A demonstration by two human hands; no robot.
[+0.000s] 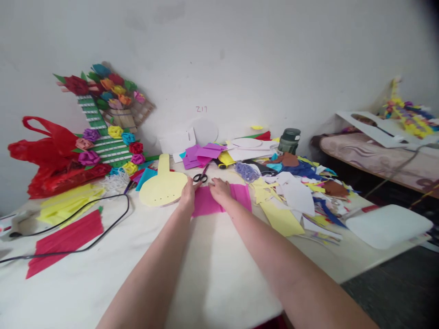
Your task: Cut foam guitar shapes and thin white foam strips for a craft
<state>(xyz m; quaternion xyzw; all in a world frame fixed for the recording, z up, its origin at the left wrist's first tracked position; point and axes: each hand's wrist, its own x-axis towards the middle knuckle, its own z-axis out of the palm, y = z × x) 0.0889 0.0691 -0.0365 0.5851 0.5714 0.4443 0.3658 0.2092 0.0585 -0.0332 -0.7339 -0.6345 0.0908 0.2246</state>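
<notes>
Both hands' grip [206,192] flat on pink crepe sheet [236,197], scissors [200,177] just behind.

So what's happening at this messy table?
A person has both hands flat on a pink crepe sheet on the white table. The left hand presses its left end, the right hand its middle. Black scissors lie just beyond, a yellow cutout beside them, and paper scraps pile up on the right.

Matt, crinkled pink crepe paper [221,199] lies on a smooth white table [212,274].
</notes>
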